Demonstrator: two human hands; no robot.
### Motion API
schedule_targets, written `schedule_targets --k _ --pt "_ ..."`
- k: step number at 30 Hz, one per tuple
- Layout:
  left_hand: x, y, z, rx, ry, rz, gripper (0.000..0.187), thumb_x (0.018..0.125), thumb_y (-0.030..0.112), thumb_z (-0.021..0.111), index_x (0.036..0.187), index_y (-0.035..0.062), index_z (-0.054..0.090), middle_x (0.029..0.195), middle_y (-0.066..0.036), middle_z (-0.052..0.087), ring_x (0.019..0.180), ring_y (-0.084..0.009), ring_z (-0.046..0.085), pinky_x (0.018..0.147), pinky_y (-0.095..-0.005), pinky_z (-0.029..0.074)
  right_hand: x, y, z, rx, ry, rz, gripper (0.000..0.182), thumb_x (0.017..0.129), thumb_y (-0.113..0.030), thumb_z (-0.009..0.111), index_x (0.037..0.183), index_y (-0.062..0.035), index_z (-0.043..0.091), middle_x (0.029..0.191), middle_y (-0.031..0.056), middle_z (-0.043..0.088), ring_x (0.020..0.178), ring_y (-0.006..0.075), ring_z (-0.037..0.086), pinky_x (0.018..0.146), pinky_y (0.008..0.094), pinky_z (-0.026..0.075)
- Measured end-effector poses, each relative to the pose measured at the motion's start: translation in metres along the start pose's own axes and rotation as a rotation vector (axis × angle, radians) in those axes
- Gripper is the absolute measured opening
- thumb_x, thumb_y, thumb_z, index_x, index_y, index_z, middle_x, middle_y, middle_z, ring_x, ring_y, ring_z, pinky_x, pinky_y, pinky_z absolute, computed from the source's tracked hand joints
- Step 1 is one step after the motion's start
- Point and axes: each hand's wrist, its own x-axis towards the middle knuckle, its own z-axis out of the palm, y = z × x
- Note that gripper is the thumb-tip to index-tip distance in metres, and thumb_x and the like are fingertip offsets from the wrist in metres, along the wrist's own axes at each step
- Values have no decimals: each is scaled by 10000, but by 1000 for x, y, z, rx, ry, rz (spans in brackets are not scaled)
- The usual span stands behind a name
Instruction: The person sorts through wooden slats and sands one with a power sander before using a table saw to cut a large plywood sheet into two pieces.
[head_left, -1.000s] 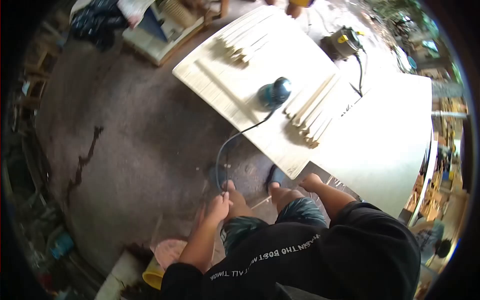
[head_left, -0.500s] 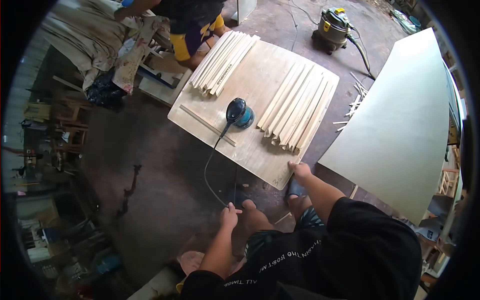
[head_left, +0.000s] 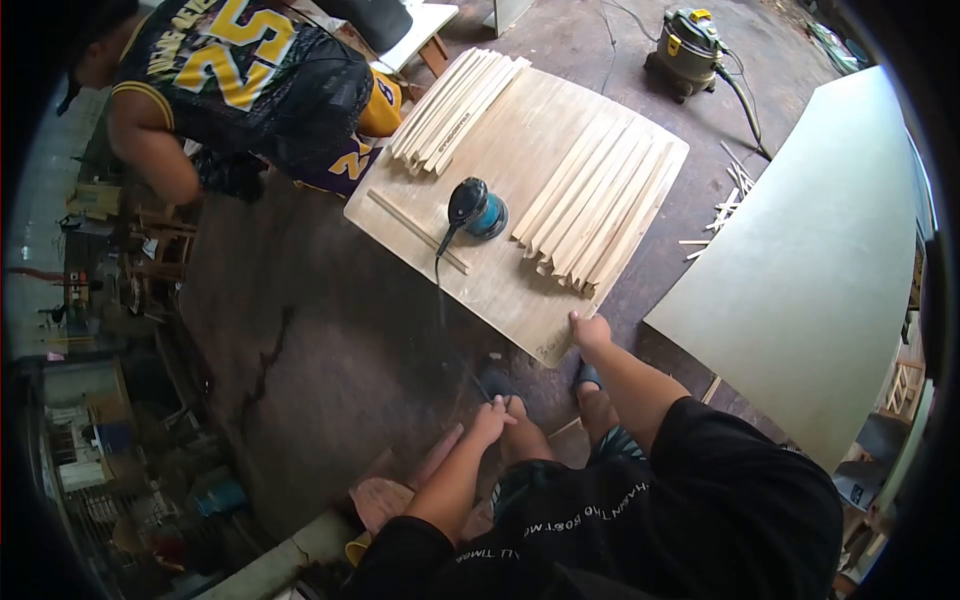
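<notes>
Sander (head_left: 478, 210), blue and black, sits on the wooden board (head_left: 505, 285), left of the board's middle, tilted a bit, head toward the far side. Its cord (head_left: 441, 280) drops over the board's near left edge and runs down, blurry, toward the left hand (head_left: 487, 421). Left hand is mostly closed, in the air, apart from the board, cord pinched at the fingers; exact grip blurry. Right hand (head_left: 592, 332) is partly closed on the board's near right edge, thumb on top, other fingers mostly hidden.

On the board: left bundle of wood strips (head_left: 460, 110) at the far left, lying side by side; right bundle of wood strips (head_left: 600, 205) on the right, ends uneven; single strip (head_left: 417, 232) along the near left edge, just beside the sander. Handwritten marks at the near corner.

Around it: large pale panel (head_left: 790, 270) to the right, apart from the board. Thin offcuts (head_left: 730, 200) scattered on the floor (head_left: 330, 300) between them. Shop vacuum (head_left: 690, 48) with black hose at the far right. Another person (head_left: 250, 90) in a black and yellow jersey bends over at the far left, beside the board. Pink item (head_left: 385, 500) at near left, partly hidden by the left arm.
</notes>
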Motion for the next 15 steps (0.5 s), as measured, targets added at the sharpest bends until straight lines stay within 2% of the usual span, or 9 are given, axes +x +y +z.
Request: schedule_targets --k 3,4,5,7,9,10,13,14,15 --pt "-9 -2 16 162 99 0 718 1110 484 296 1034 -100 706 897 -152 779 1040 -297 690 1020 -386 463 -1 -4 4 31 -16 5 464 947 -330 737 1223 36 664 1115 192 726 996 273 698 848 408 534" --pt "-39 31 10 149 218 -26 732 1107 486 292 938 -51 760 896 -180 771 1015 -327 689 1022 -391 457 -9 -5 1 39 -17 20 467 948 -334 737 1219 39 665 1113 194 726 989 274 699 840 408 535" --pt "-39 22 4 133 248 -38 750 1103 485 282 873 -10 796 905 -205 766 971 -360 687 1002 -408 468 -13 -12 -4 59 -81 67 477 952 -347 734 1214 45 665 1110 191 729 967 273 703 821 405 538" --pt "-47 14 -17 125 316 17 755 1097 490 272 883 7 812 907 -216 762 942 -367 690 976 -420 484 -18 -17 -5 -50 -11 59 474 960 -348 726 1211 49 665 1100 190 733 974 278 703 826 405 539" --pt "-59 9 -40 131 453 -14 742 1095 477 291 893 -14 809 880 -216 763 978 -357 703 944 -403 510 -19 -15 -6 5 -18 60 466 965 -342 721 1211 50 665 1110 192 732 998 286 700 838 410 537" --pt "-48 -21 -54 53 402 -112 687 1102 442 299 991 -44 771 1067 -255 744 1090 -392 682 1025 -413 480 -17 -15 -5 34 -22 57 463 967 -339 718 1211 50 665 1116 192 732 1010 290 698 844 412 536" --pt "-55 -40 -84 -343 501 -77 646 1115 402 317 1078 -116 702 1045 -238 758 1073 -314 726 958 -371 527 -20 -19 -9 8 -14 25 444 976 -320 708 1215 51 662 1134 194 727 1016 278 696 848 406 536" --pt "-97 30 -96 -260 507 -103 597 1123 355 330 1198 -187 571 1157 -246 723 1075 -279 735 897 -328 586 -21 -20 -10 24 -27 61 436 978 -307 708 1237 39 651 1115 177 723 959 248 690 824 391 536" --pt "-93 19 -102 -337 480 -95 576 1122 338 336 1226 -195 525 1221 -262 673 1079 -311 728 889 -336 604 -21 -21 -10 27 -28 70 434 978 -304 708 1241 36 647 1101 167 721 937 239 683 812 386 535"
